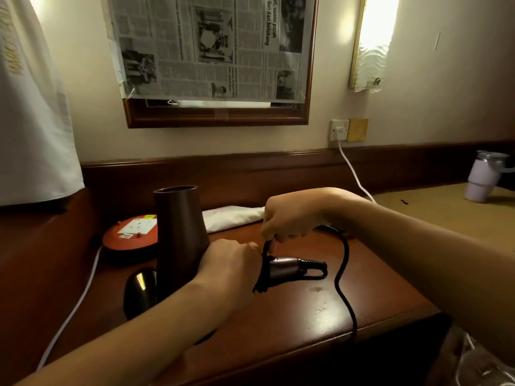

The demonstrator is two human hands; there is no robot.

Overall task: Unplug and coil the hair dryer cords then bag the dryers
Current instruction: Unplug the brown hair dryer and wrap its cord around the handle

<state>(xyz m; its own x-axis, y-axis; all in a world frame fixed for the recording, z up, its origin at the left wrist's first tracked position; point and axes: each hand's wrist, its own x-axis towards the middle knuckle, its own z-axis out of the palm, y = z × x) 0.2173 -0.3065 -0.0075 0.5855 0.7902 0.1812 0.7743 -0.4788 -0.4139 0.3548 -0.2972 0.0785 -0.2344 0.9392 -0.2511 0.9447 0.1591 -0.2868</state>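
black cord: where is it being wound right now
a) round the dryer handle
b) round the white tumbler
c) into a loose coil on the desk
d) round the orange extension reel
a: the right hand pinches the black cord and lays it over the turns already round the dryer handle, which the left hand holds.

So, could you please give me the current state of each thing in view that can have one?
Hair dryer: on the desk, nozzle pointing up, handle gripped by the left hand.
Black cord: partly wound round the handle, the rest trailing off the desk edge, pinched by the right hand.
Wall socket: white plug in.
Orange extension reel: socket shows no plug.
White tumbler: upright, lid on.
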